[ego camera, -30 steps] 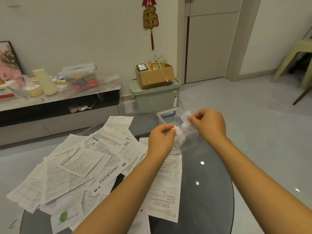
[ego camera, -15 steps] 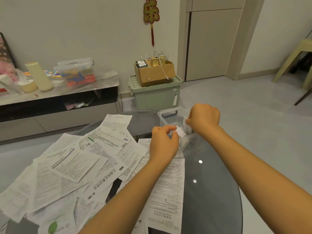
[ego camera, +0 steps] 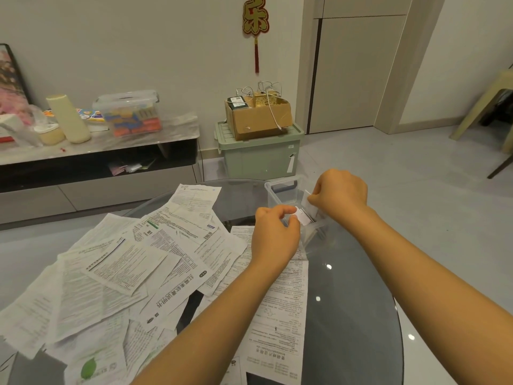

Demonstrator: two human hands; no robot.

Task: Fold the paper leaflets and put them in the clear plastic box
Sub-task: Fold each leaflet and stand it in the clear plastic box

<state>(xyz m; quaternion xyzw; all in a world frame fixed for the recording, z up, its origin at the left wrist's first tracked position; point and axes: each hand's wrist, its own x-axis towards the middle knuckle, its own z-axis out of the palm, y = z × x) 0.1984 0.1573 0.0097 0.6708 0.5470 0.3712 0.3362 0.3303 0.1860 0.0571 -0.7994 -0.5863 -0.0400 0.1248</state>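
Folded leaflet [ego camera: 303,217]: small white packet, centre right of frame, at the near rim of the box, partly inside it.
Clear plastic box [ego camera: 280,190]: on the far part of the table, centre right of frame; lid off, blue handle on far wall; white paper pieces visible through the walls.
Left hand [ego camera: 274,232]: fingers curled, thumb and forefinger pinching the near-left end of the folded leaflet, just outside the box's near corner.
Right hand [ego camera: 340,191]: knuckles up, over the box opening; fingers curled, pinching a white paper edge [ego camera: 307,196] at the box's right side; cannot tell whether same piece as the leaflet.
Loose leaflets [ego camera: 130,268]: unfolded, overlapping heap, left and centre of frame; one long sheet [ego camera: 280,323] under the left forearm.
Table [ego camera: 352,315]: round dark glass, lower half of frame, light spots reflected.
Green bin [ego camera: 259,157]: on the floor behind the table, cardboard box [ego camera: 258,118] on top.
Low cabinet [ego camera: 97,151]: upper left, lidded plastic tub [ego camera: 129,113] on it.
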